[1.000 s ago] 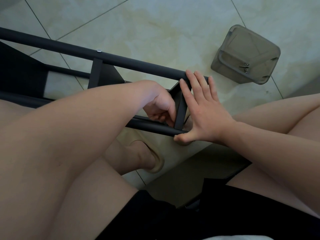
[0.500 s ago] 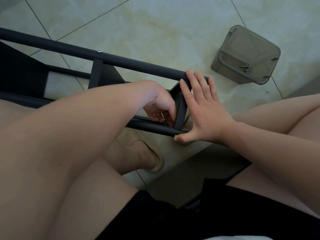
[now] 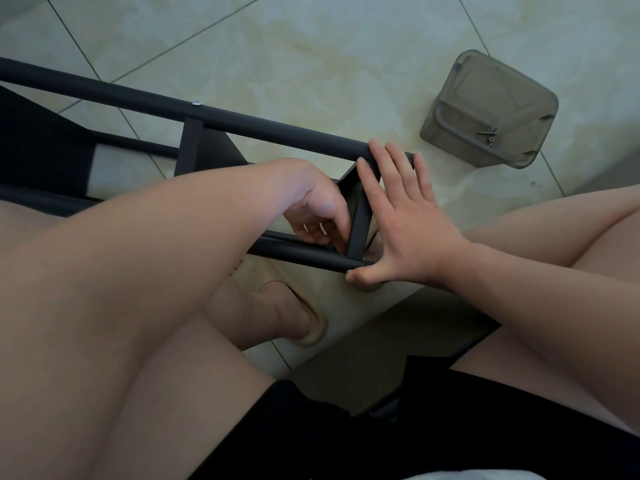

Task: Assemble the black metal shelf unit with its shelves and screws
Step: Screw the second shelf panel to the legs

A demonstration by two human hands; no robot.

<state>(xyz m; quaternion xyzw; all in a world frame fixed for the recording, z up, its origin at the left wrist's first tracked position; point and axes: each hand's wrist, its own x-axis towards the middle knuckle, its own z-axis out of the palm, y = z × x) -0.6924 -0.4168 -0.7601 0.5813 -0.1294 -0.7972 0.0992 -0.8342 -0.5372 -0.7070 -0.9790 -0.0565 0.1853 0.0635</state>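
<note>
Fingers of the right hand (image 3: pixel 412 233) are straight and spread wide, tips on the upper tube (image 3: pixel 277 128), thumb against the lower tube (image 3: pixel 298 252) end. Left hand (image 3: pixel 318 209) fingers curl in by the crossbar (image 3: pixel 360 220) mid-frame, can't tell if they're holding anything. The frame (image 3: pixel 104 90) lies across the tiles (image 3: pixel 311 46) from upper left; tub (image 3: pixel 502 95) with screws (image 3: pixel 489 133) sits upper right.

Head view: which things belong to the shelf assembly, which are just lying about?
Job: black metal tube frame; black flat crossbar between its tubes; silver screws in the grey translucent plastic tub; left hand at the joint; right hand pressing the frame.
Not the job: beige slipper on a foot; pale tiled floor.
</note>
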